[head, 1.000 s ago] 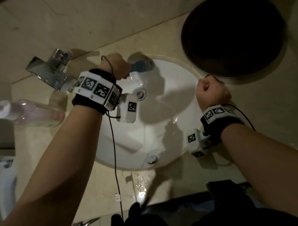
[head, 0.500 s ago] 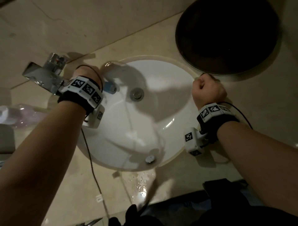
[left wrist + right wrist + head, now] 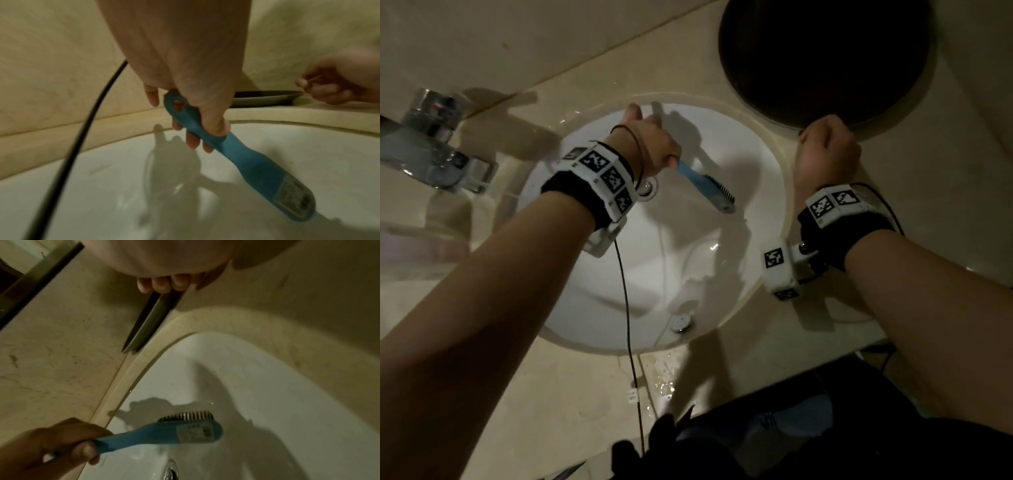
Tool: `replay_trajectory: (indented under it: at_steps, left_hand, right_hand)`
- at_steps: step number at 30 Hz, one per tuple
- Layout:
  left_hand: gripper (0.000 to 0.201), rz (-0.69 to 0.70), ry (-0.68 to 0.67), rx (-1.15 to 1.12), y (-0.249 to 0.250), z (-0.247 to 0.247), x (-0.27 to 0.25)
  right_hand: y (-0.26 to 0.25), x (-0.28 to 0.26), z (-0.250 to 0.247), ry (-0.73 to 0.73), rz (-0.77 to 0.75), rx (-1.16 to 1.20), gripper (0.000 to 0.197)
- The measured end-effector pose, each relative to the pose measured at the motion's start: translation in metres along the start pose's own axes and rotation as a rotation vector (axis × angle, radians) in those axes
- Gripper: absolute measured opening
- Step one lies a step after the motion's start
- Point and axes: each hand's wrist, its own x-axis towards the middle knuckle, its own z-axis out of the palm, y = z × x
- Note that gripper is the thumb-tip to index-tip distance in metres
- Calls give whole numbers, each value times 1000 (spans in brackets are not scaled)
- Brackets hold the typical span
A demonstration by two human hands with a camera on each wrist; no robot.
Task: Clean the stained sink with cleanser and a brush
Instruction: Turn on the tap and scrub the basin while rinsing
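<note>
The white round sink [image 3: 688, 274] is set in a beige stone counter. My left hand [image 3: 654, 147] is over the back of the bowl and grips the handle of a blue brush [image 3: 709, 188] with dark bristles. The brush head slants down to the right, above the wet bowl. In the left wrist view my fingers wrap the brush [image 3: 257, 165] handle. The right wrist view shows the brush [image 3: 164, 434] with its bristles facing the bowl wall [image 3: 267, 386]. My right hand [image 3: 825, 144] is a fist on the counter at the sink's right rim, holding nothing.
A dark round plate [image 3: 825, 58] lies on the counter behind my right hand. A chrome faucet [image 3: 431, 150] stands at the left, with a blurred pale bottle [image 3: 414, 253] below it. The drain [image 3: 645, 186] is partly hidden by my left wrist. Water wets the front counter [image 3: 664, 383].
My left hand swung from the sink's left rim by the faucet to the back middle of the bowl, and the brush head now points right. The right fist stayed put.
</note>
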Motion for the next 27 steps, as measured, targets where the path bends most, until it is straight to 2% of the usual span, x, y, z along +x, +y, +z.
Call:
replay_trajectory:
  at_steps: [2,5,7,8,9,10,11,12,13,15,16,17,19,20,22,24,27]
  left_hand:
    - [28,8,11,-8,8,8,5]
    - [31,-106,-78,-253,8,18,6]
    - [32,-231,-188,-282,6,45,15]
    - [33,-356,-181,-200,3,58,20]
    - [37,-476,-250,-316,-8,63,10]
    - [40,-585,-206,-408,-8,62,8]
    - [34,-529,-319,-593,-3,65,6]
    - [29,-449,-259,-577,5,76,14]
    - [29,-440,-232,-722,10,91,15]
    - [34,-358,-251,-949,16,90,5]
    - [31,-314,-196,-1028,25,88,3]
    - [27,-204,-215,-1013,29,91,6]
    - [22,37,-351,-882,40,93,5]
    - [22,89,-411,-852,44,94,5]
    - [23,29,-448,-811,46,95,5]
    - [26,4,-365,-680,40,97,6]
    - [34,-214,-214,-541,26,95,5]
  right_hand:
    - [2,2,-3,8,10,-31,26]
    - [5,1,-5,12,8,-88,27]
    - [8,1,-4,14,-17,-116,28]
    - [9,1,-4,15,-29,-136,29]
    - [9,2,-5,12,-31,-161,28]
    - [11,2,-4,6,-31,-191,29]
    - [12,3,-4,1,-34,-219,30]
    - [13,3,-3,2,-43,-243,33]
    - [14,4,-2,6,-54,-254,35]
    - [15,5,0,9,-68,-248,33]
    - [16,5,0,7,-73,-243,32]
    - [16,5,0,3,-76,-237,31]
    - [16,5,1,2,-82,-231,28]
    - [16,4,2,8,-84,-234,30]
    - [17,4,3,16,-86,-250,31]
    - [17,4,3,10,-85,-260,32]
    - [17,5,2,0,-99,-258,36]
